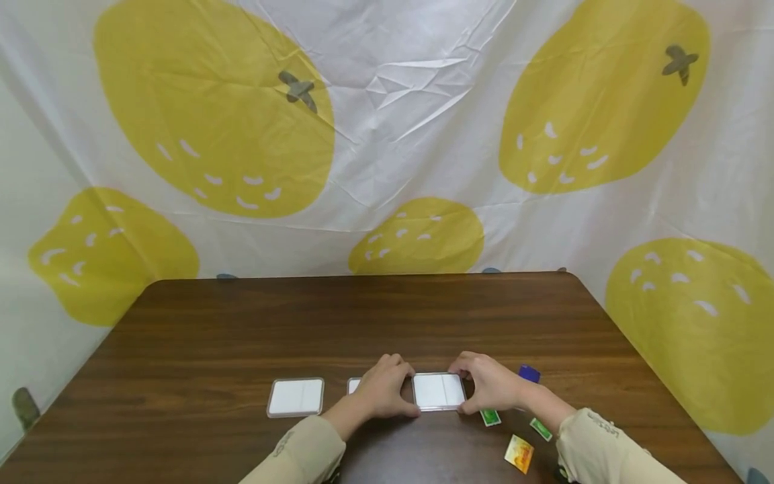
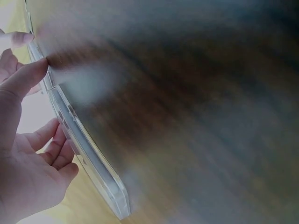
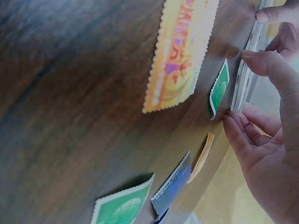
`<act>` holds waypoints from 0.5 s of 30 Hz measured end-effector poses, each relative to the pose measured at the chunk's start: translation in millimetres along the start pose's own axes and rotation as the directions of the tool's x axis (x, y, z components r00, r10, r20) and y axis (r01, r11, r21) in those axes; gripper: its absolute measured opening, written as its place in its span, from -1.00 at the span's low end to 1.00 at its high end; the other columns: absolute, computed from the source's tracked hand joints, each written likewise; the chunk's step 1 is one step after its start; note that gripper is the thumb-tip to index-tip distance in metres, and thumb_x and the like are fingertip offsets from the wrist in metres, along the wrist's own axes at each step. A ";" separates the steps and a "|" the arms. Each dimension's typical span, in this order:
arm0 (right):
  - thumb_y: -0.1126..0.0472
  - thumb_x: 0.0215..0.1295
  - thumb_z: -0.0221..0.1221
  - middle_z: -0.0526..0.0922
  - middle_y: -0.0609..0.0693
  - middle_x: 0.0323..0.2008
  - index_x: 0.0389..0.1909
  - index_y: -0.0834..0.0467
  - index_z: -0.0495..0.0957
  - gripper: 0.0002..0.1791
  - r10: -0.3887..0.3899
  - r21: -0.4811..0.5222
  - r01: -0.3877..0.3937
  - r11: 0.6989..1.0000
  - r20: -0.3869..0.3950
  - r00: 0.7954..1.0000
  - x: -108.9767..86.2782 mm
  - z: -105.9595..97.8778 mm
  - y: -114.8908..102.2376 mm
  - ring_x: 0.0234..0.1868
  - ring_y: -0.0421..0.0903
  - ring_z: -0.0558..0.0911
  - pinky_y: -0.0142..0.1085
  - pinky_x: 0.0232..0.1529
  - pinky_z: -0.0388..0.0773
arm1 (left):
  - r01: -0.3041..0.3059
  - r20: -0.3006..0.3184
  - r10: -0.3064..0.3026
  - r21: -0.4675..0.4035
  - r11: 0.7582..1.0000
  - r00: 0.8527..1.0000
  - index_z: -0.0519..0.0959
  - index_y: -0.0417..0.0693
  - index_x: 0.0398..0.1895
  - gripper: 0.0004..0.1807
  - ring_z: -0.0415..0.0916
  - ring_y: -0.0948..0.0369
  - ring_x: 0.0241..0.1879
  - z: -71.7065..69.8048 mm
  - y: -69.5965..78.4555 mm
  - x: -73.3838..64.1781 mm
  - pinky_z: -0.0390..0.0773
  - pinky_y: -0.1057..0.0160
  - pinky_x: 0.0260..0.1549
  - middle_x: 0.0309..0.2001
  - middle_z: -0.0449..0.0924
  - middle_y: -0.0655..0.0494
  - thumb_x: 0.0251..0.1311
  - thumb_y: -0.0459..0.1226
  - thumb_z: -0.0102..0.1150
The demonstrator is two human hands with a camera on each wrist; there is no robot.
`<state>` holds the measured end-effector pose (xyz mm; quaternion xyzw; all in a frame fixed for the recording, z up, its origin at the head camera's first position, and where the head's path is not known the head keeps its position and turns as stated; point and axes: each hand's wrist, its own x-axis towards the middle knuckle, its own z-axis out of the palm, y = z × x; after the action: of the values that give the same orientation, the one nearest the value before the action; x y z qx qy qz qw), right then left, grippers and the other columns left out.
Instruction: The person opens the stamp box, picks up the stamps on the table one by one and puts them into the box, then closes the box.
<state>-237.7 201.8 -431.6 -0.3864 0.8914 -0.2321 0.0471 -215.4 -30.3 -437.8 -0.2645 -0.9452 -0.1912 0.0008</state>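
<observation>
A clear flat plastic case (image 1: 438, 391) with a white inside, marked by a line down the middle, lies between both hands on the table. My left hand (image 1: 382, 388) holds its left side, thumb at the near corner and fingers at the far one. Its right side is held the same way by my right hand (image 1: 492, 383). Partly hidden behind the left hand is a second such case (image 2: 88, 154). Close to the right hand lie a green stamp (image 3: 218, 88), a blue stamp (image 3: 173, 182) and a narrow orange stamp (image 3: 202, 158), partly covered in the head view.
A third white-filled case (image 1: 295, 397) lies further left on the brown wooden table (image 1: 363, 316). Toward the near right are an orange-yellow stamp (image 1: 519, 454) and another green stamp (image 1: 541, 429). A white curtain (image 1: 417, 154) with yellow fruit prints hangs behind the table.
</observation>
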 end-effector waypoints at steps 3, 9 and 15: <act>0.17 -0.30 0.39 0.48 -0.08 -0.30 -0.22 0.24 0.52 -0.49 0.000 0.000 0.000 1.000 0.004 1.000 0.1 -1.1 -0.8 -0.29 -0.19 0.46 -0.38 -0.27 0.45 | 0.005 0.001 -0.005 -0.001 1.000 1.000 0.55 -0.09 -0.16 -0.38 0.33 0.23 -0.19 0.1 0.0 -0.5 0.43 0.33 -0.27 -0.27 0.42 0.18 -0.34 0.03 0.43; 0.17 -0.31 0.40 0.49 -0.10 -0.33 -0.24 0.23 0.52 -0.50 -0.001 -0.007 0.001 1.000 0.008 1.000 0.9 -2.5 -2.6 -0.30 -0.20 0.46 -0.39 -0.27 0.45 | 0.003 -0.005 -0.003 0.007 1.000 1.000 0.55 -0.10 -0.16 -0.38 0.33 0.22 -0.19 0.2 1.1 -0.8 0.43 0.33 -0.28 -0.28 0.42 0.17 -0.35 0.03 0.43; 0.18 -0.32 0.39 0.50 -0.10 -0.33 -0.25 0.23 0.52 -0.51 0.010 -0.003 -0.010 1.000 0.001 1.000 0.2 -3.5 -4.0 -0.30 -0.22 0.47 -0.40 -0.27 0.46 | 0.000 -0.006 0.000 0.016 1.000 1.000 0.55 -0.10 -0.17 -0.37 0.33 0.22 -0.20 1.2 1.3 0.0 0.42 0.34 -0.29 -0.28 0.42 0.17 -0.36 0.03 0.43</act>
<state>-236.1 200.6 -426.8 -0.3823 0.8936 -0.2301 0.0482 -214.7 -28.8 -438.4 -0.2638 -0.9467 -0.1846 0.0058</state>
